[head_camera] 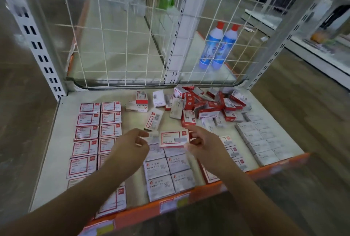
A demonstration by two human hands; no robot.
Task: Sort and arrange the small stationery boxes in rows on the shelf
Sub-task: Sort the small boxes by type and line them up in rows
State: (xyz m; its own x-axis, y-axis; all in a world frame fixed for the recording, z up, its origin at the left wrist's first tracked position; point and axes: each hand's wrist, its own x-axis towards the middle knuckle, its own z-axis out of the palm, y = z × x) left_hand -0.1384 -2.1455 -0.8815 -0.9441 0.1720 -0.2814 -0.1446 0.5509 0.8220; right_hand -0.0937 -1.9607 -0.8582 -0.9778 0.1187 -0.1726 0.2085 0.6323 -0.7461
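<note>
A red-and-white box [174, 138] is pinched by the right hand [202, 144] above the shelf [56, 141], amid sorted rows; the left hand [130, 145] is held beside it, fingers loosely curled, empty.

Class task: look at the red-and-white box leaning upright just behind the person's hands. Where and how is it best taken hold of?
Pinch the leaning box across its two long narrow edges near the top, coming from above and the front. It stands tilted and apart from the loose pile, so both edges look free for the fingers, while its lower end rests on the shelf.
</note>
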